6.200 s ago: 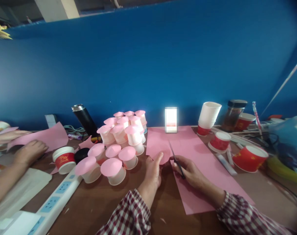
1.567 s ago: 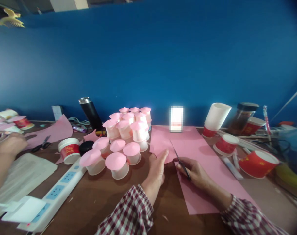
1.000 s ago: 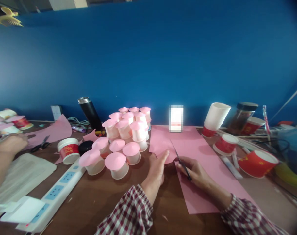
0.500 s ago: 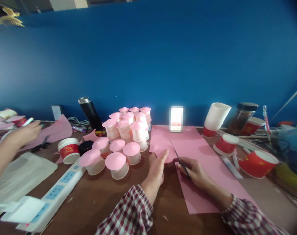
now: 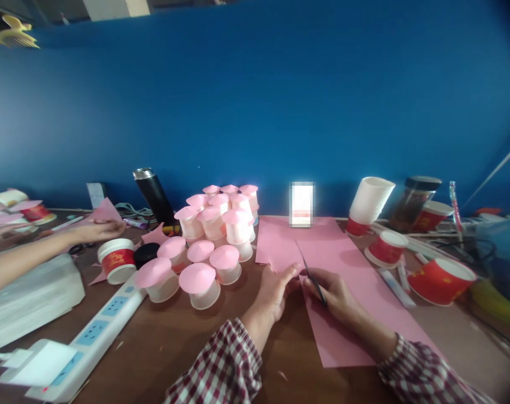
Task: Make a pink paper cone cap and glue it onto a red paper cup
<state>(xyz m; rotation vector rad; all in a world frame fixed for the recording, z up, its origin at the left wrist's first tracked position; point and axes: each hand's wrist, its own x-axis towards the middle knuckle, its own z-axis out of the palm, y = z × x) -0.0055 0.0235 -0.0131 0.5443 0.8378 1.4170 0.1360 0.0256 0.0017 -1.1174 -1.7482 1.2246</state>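
Scissors sit in the right hand, fingers closed around handles that the hand hides; only the dark blades show, and whether they are parted is hard to tell. The blades meet the near edge of the pink paper sheet, which lies flat on the brown table in front of the person. The left hand pinches the sheet's cut edge just left of the blades, its fingertips partly tucked under the paper. Left of it stands a cluster of pink-topped white cups. A co-worker's hand reaches in from the left edge, seemingly touching another pink scrap.
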